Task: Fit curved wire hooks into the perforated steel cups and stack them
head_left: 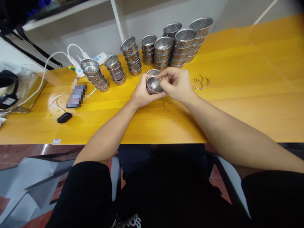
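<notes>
Metal cup [154, 88] — silver, perforated, mouth tilted upward, before the stacked cups [163, 50]; gripped by the left hand [142, 92]. Right hand [177, 83] — fingertips bunched at its rim, pinch contents unclear. In hand, apparently: close rim work, calling for steady support. Wire loops [208, 83] alongside.

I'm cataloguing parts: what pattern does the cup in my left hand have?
The cup is dotted with small holes, clearest in the head view.

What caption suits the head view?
Left hand steadies a perforated silver metal cup while the right hand works at its rim, before stacked cups on a yellow wooden table.
</notes>
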Available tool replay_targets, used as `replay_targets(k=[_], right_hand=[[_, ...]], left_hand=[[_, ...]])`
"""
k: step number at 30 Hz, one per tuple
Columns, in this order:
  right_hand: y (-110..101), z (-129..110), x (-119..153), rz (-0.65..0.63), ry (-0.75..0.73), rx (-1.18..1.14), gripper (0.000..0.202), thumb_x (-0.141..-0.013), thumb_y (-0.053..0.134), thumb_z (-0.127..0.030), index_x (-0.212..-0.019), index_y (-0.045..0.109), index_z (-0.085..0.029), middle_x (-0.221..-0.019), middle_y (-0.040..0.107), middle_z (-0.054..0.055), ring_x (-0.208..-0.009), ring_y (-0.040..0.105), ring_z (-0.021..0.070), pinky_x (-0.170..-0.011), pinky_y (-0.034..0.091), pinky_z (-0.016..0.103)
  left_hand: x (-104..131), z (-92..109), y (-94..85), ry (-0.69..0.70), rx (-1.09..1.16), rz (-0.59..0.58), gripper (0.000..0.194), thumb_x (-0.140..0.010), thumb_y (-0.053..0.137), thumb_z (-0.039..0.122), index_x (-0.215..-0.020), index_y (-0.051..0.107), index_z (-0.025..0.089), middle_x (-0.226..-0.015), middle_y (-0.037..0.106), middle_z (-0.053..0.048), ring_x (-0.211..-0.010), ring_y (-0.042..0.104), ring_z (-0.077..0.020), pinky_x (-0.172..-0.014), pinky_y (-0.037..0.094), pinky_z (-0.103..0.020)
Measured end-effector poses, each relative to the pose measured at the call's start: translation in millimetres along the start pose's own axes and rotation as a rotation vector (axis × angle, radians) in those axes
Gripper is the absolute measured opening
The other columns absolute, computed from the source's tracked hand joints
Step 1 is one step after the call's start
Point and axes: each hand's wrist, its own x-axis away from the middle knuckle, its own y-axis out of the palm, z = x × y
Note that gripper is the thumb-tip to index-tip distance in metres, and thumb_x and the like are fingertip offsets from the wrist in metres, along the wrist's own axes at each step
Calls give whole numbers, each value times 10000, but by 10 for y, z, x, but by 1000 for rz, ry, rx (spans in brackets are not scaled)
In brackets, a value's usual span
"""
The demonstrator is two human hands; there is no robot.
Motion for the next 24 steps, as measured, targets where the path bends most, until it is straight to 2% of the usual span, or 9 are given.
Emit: replay_targets(k=[5, 8, 12, 15, 17, 19, 22, 24], right_hand=[[26, 5, -4, 7, 29, -10, 86, -1038, 930, -376, -1020, 871, -316, -716, 605, 23, -663, 561, 251, -624, 540, 436], [33, -5, -11, 4, 32, -38, 174, -1048, 942, -434, -968, 855, -306, -734, 648, 42, -658, 564, 247, -601, 529, 432], [-20, -126, -30, -101, 32, -213, 491, -1094, 979, -754, -953, 840, -304, -773, 650, 50, -716, 611, 253, -617, 540, 422], [-92, -233, -51, -224, 39, -342, 720, -975, 1047, -979, -966, 833, -292, -806, 669, 43, -723, 610, 231, -591, 509, 391], [-124, -264, -61, -286, 55, -403, 770, -912, 1099, -999, -961, 817, -283, -797, 681, 26, -649, 560, 191, -536, 443, 368], [-132, -259, -65, -319, 82, -446, 763, -890, 1147, -958, -957, 804, -280, -775, 691, 10, -571, 510, 158, -489, 379, 355], [-114, -213, -63, -327, 115, -482, 748, -879, 1182, -916, -949, 794, -281, -732, 700, 6, -514, 514, 152, -460, 348, 351], [-104, -181, -63, -332, 122, -486, 747, -878, 1182, -920, -946, 795, -285, -712, 714, 14, -510, 541, 165, -464, 356, 349]], left_hand=[[-10, -18, 2, 68, 34, -59, 1221, -750, 1113, 1008, -1592, 578, 303, -1583, 766, -119, -1415, 852, -343, -1244, 729, -560], [-16, -34, -19, 45, 20, -67, 1147, -802, 1068, 1028, -1564, 604, 307, -1512, 792, -87, -1317, 860, -307, -1215, 726, -536], [-20, 31, -103, 27, 50, -31, 989, -907, 936, 1081, -1460, 681, 301, -1300, 809, -37, -1127, 822, -243, -1124, 704, -480], [-11, 170, -173, -31, 85, 4, 912, -955, 892, 1071, -1383, 722, 284, -1270, 821, -43, -1122, 799, -232, -1069, 680, -436], [-4, 253, -195, -66, 98, 1, 917, -947, 896, 1077, -1358, 725, 276, -1267, 821, -51, -1122, 795, -230, -1053, 675, -427], [-3, 279, -191, -66, 103, -14, 1006, -844, 973, 1098, -1365, 706, 280, -1277, 816, -53, -1126, 810, -235, -1041, 684, -430], [-11, 199, -159, -29, 95, -28, 1133, -692, 1105, 1061, -1401, 663, 296, -1309, 805, -50, -1150, 837, -247, -1025, 705, -437], [-13, 111, -141, -11, 75, -25, 1095, -736, 1121, 1010, -1422, 652, 297, -1303, 801, -47, -1132, 840, -238, -1013, 712, -442]])
